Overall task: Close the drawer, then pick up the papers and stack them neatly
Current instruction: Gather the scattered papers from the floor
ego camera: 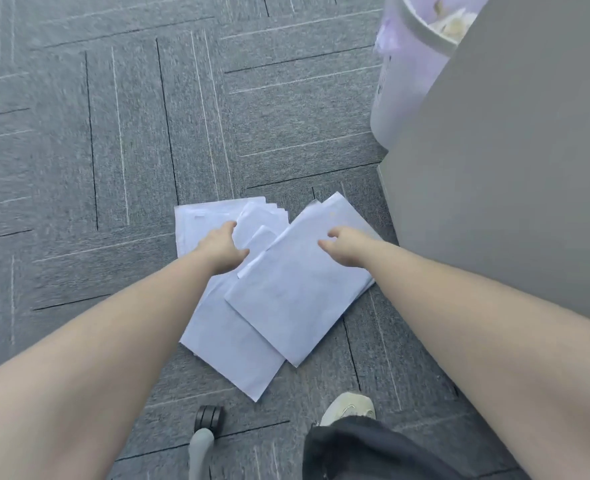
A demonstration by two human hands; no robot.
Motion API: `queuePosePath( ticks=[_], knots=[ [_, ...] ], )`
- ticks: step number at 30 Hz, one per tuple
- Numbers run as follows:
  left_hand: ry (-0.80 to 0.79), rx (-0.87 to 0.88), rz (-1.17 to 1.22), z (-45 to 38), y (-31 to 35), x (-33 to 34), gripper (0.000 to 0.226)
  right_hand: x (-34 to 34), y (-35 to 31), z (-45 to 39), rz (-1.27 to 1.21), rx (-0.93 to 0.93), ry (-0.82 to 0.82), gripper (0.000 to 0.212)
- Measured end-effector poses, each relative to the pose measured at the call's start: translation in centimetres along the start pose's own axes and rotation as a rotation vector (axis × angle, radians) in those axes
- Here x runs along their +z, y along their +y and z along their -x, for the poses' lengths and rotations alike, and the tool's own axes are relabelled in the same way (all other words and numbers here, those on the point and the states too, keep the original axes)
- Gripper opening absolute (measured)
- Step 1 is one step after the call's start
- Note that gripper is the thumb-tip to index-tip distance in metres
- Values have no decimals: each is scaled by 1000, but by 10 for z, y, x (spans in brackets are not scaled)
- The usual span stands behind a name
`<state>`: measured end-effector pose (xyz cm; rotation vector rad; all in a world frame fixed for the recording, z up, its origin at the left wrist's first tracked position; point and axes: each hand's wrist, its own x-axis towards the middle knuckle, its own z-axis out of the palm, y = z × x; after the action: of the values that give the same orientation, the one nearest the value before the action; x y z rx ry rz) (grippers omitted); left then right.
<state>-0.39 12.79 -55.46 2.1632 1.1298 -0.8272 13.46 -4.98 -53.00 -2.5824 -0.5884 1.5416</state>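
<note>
The papers lay fanned on the grey carpet floor at the centre of the head view, in two overlapping groups. The upper right group ran its long axis from about 1 o'clock to 7 o'clock; the group beneath it ran from about 11 o'clock to 5 o'clock. A grey cabinet stood at 3 o'clock of the sheets, just beside their right edge. No drawer front was visible, so the drawer's state could not be told.

Both hands rested on the far part of the sheets. The left hand pressed on the left group, fingers spread and loosely curled, clamped on nothing. The right hand lay on the top sheet of the right group, fingers apart, likewise holding nothing.

The bulk of each group extended from the hands toward 6 o'clock, that is, toward the person. Judged from this layout, the gathering step was in hand, each hand nearer its own group; sliding the groups together would require rotating both axes into line.
</note>
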Motion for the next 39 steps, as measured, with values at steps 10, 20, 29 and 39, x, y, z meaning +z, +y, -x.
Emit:
queuePosePath(
  ticks=[10, 20, 29, 39],
  knots=[
    [-8, -369, 156, -50, -81, 62, 103, 71, 50, -59, -355, 333, -143, 77],
    [232, -400, 374, -51, -79, 82, 127, 98, 48, -68, -532, 363, 14, 85],
    [-22, -47, 579, -48, -27, 85, 72, 91, 27, -65, -516, 188, -132, 59],
    [-150, 23, 818, -28, -11, 26, 44, 51, 42, -45, -787, 253, 27, 98]
  ],
)
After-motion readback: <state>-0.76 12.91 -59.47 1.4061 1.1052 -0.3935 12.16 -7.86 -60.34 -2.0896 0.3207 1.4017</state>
